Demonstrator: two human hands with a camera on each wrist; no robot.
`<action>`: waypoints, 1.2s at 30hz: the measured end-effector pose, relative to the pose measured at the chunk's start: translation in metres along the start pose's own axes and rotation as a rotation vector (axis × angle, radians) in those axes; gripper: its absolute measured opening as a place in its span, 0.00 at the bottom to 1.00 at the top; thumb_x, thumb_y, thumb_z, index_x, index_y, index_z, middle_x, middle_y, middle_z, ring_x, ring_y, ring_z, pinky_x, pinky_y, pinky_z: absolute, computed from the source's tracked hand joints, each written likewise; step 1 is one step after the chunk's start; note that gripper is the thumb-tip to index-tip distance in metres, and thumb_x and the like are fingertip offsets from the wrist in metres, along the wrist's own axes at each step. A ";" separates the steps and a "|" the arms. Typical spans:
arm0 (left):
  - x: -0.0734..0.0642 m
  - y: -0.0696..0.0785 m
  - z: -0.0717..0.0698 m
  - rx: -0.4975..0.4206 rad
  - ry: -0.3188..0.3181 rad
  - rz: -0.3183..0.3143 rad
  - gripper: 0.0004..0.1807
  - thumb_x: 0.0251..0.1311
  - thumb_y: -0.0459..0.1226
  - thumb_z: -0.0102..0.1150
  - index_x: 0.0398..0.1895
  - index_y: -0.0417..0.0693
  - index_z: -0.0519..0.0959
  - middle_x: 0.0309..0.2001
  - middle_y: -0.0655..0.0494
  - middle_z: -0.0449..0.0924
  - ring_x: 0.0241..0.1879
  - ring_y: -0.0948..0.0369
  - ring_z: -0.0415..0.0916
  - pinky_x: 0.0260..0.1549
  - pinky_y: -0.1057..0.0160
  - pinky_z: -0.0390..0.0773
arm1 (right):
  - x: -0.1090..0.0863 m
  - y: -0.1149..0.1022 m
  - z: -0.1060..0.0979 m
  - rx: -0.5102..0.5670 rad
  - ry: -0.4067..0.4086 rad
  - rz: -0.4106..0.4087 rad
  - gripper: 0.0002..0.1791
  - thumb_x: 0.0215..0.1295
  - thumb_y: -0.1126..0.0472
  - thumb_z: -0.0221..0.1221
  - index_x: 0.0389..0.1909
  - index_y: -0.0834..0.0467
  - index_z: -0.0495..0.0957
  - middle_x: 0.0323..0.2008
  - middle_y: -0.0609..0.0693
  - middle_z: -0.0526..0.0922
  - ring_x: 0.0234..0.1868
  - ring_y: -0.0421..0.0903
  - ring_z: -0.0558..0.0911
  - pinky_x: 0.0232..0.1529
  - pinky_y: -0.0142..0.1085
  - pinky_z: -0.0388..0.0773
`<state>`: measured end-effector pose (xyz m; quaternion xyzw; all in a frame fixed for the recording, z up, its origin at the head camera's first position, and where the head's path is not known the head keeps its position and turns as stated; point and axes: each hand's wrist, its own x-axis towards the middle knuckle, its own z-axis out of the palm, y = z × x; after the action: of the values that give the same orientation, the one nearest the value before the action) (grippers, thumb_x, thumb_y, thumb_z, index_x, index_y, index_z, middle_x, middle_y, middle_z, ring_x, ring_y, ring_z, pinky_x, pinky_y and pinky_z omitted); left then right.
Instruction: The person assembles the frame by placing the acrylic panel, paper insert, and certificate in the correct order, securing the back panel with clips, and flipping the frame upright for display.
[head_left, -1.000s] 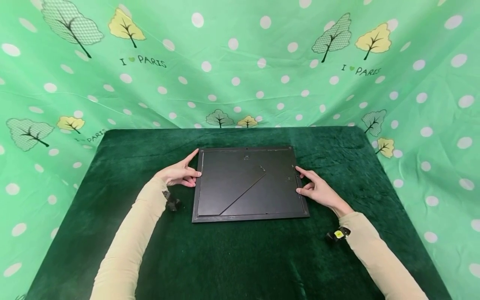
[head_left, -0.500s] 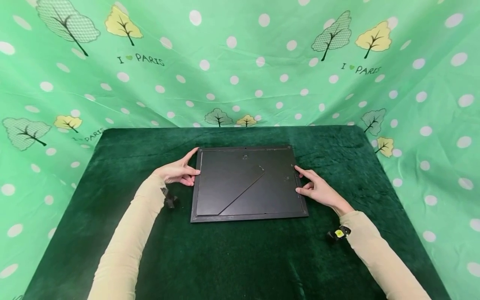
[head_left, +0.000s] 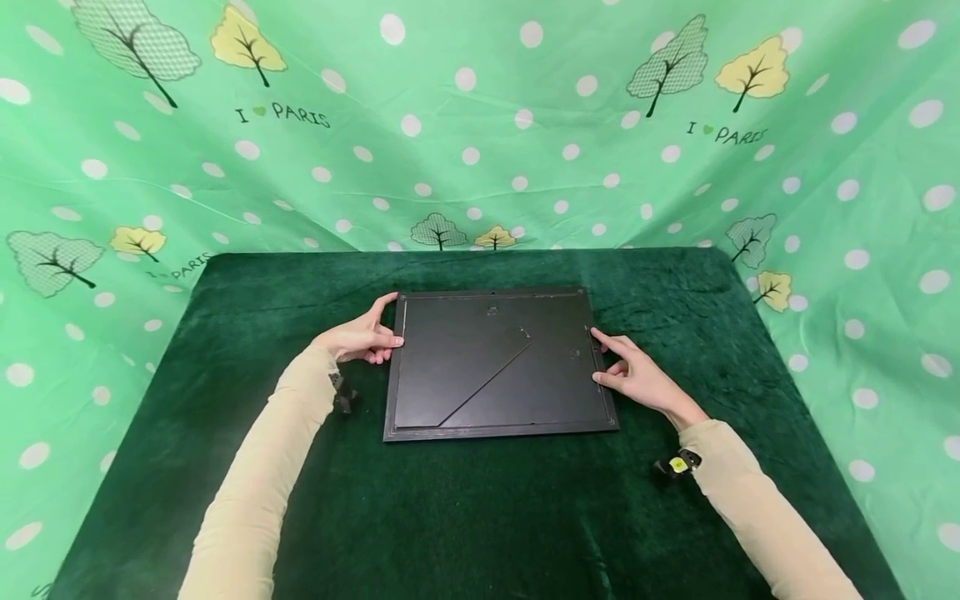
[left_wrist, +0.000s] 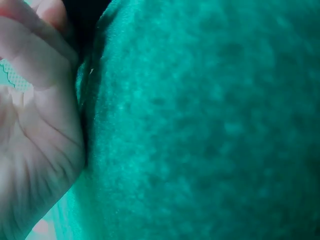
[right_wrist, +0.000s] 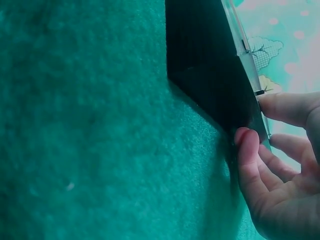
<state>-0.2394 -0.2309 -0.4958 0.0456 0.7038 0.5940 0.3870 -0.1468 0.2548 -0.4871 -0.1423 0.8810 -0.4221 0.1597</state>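
A black picture frame point(head_left: 465, 375) lies back side up on the dark green cloth, its diagonal stand flap flat against the backing. My left hand point(head_left: 362, 337) grips the left edge, thumb on the rim, index finger reaching the far corner. At the right edge my right hand point(head_left: 636, 377) pinches the rim between thumb and fingers. The right wrist view shows that hand point(right_wrist: 287, 175) around the side of the frame point(right_wrist: 205, 65), fingertips against the edge. In the left wrist view the left palm point(left_wrist: 42, 135) fills the left side, and its fingertips are mostly cut off.
The green velvet cloth point(head_left: 480, 517) covers the table. Behind and at both sides hangs a light green curtain point(head_left: 495, 108) with white dots and trees. A small black device point(head_left: 678, 464) sits on the right wrist, another point(head_left: 343, 393) on the left.
The head view has shifted slightly. My left fingers look a little more bent at the frame's left edge. The right hand keeps its hold, and the frame lies where it was.
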 end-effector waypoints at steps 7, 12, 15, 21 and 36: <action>-0.002 -0.002 -0.004 -0.045 -0.079 0.013 0.57 0.66 0.30 0.56 0.73 0.77 0.23 0.26 0.47 0.74 0.23 0.59 0.77 0.27 0.61 0.81 | 0.000 0.000 -0.003 0.016 -0.016 0.009 0.41 0.68 0.61 0.60 0.76 0.54 0.49 0.61 0.63 0.60 0.35 0.48 0.80 0.36 0.37 0.77; -0.004 0.006 -0.002 -0.026 -0.051 -0.010 0.57 0.65 0.31 0.59 0.73 0.75 0.24 0.25 0.48 0.74 0.21 0.60 0.76 0.23 0.64 0.79 | 0.001 0.000 -0.003 0.007 -0.014 0.015 0.42 0.67 0.62 0.60 0.76 0.53 0.49 0.62 0.62 0.60 0.35 0.47 0.80 0.36 0.37 0.77; -0.003 0.009 -0.002 0.000 -0.037 -0.025 0.57 0.64 0.31 0.59 0.73 0.71 0.24 0.25 0.49 0.73 0.20 0.61 0.74 0.20 0.67 0.76 | 0.002 -0.001 -0.002 0.002 -0.015 0.011 0.42 0.67 0.62 0.60 0.76 0.53 0.49 0.62 0.62 0.60 0.35 0.47 0.80 0.35 0.37 0.77; 0.001 0.011 -0.002 0.027 -0.033 -0.031 0.56 0.63 0.30 0.59 0.72 0.66 0.24 0.25 0.49 0.73 0.18 0.63 0.71 0.18 0.69 0.73 | 0.001 0.000 -0.002 -0.017 -0.013 0.004 0.42 0.67 0.62 0.60 0.76 0.54 0.49 0.60 0.62 0.61 0.34 0.47 0.79 0.34 0.37 0.77; 0.002 0.020 0.006 0.085 -0.007 -0.056 0.56 0.61 0.27 0.59 0.70 0.59 0.22 0.16 0.54 0.68 0.11 0.66 0.56 0.13 0.70 0.57 | 0.001 -0.001 0.000 0.028 -0.004 -0.017 0.40 0.68 0.63 0.59 0.76 0.57 0.49 0.62 0.63 0.59 0.32 0.48 0.78 0.35 0.35 0.75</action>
<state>-0.2453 -0.2193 -0.4792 0.0446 0.7280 0.5523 0.4037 -0.1480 0.2536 -0.4865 -0.1484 0.8734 -0.4353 0.1599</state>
